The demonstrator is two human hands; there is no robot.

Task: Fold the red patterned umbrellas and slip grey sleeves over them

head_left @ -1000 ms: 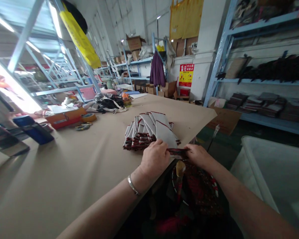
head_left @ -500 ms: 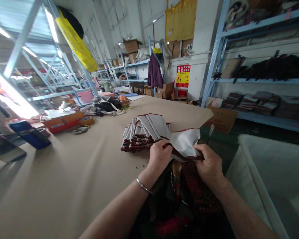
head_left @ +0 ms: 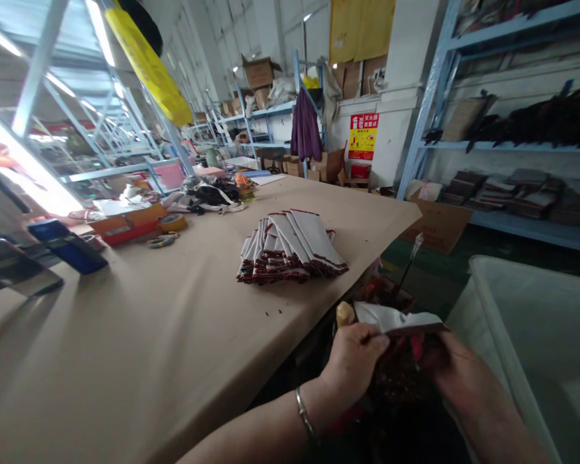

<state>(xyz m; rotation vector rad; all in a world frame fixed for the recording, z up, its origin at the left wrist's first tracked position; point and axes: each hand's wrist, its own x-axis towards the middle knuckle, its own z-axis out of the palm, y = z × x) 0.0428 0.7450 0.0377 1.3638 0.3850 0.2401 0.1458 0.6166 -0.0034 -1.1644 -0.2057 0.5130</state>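
White cloth, dark-red-edged, is pinched in the left hand and right hand beside the table; a slack grip could drop it. On the tabletop, the fanned cloth stack might slide if bumped. Beyond, a wall sign reads "灭火器放置点".

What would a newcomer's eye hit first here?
Probably the fanned pile of pale, dark-edged cloth on the table. Next, the left hand and right hand holding a similar piece beyond the table's edge. The yellow bag hangs upper left.
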